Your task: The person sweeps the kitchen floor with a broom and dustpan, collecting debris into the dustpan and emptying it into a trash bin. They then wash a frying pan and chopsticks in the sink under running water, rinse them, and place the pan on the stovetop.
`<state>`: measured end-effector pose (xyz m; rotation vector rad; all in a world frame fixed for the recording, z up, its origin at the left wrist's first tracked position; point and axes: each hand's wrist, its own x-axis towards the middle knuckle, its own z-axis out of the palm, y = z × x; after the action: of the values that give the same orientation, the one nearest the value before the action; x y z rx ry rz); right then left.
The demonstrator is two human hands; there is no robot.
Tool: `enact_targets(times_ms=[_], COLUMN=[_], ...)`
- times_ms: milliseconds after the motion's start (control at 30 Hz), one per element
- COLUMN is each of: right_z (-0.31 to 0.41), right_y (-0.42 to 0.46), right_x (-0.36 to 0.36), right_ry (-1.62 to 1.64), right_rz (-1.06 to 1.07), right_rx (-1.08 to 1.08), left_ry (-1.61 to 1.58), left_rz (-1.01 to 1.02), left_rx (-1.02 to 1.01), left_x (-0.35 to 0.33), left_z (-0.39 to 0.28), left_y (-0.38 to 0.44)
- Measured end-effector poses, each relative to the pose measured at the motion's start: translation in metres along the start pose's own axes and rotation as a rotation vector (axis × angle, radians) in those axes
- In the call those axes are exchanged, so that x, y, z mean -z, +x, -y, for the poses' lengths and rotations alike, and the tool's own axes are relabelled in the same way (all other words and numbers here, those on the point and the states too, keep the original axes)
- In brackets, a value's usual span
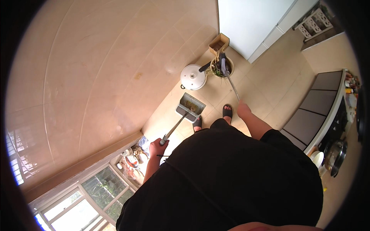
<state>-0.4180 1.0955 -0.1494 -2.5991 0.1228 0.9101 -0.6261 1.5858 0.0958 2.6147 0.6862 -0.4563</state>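
Observation:
My left hand [157, 147] grips the top of the handle of a long-handled dustpan [190, 107]; its grey pan stands by my left foot with greenish debris inside. In my right hand [243, 109] is the metal handle of a broom [223, 64]. The broom's dark bristles are over a round bin [230, 64] holding plant scraps and other waste. Whether the bristles touch the scraps, I cannot tell. A white round lidded pot [193, 77] stands beside the bin, with a black handle pointing towards it.
An open cardboard box [219, 43] lies behind the bin, near a white door or cabinet panel [245, 23]. A tiled wall [115, 72] runs along the left. Grey cabinets [309, 108] under a counter with a stove and pans [336, 158] line the right. Cluttered items lie beside the window [104, 187].

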Motion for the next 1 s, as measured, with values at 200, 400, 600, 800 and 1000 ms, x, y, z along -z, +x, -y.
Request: enact_targets(times_ms=[200,400,600,800,1000], right_z=[-0.025,-0.073,-0.074,-0.035,-0.044], right_y=[-0.073,-0.152,-0.187,-0.19,-0.16], right_x=[0.053,0.119,0.148,0.182,0.166], right_ry=[0.035,0.072,0.229,-0.067,-0.26], right_rz=[0.008,-0.086,-0.115,0.015,0.095], right_rx=[0.015,0.078,0.259,0.267,0.256], left_ry=[-0.012,-0.065,-0.096,-0.126,-0.132], left_rz=[-0.069,-0.077,-0.053,-0.059,-0.056], left_rx=[0.046,0.024,0.015,0.06,0.089], left_x=[-0.006,-0.008,-0.024,-0.027,-0.03], left_z=[-0.013,-0.027,-0.028,-0.019,-0.019], left_y=[-0.015,-0.011,-0.012,-0.031,-0.05])
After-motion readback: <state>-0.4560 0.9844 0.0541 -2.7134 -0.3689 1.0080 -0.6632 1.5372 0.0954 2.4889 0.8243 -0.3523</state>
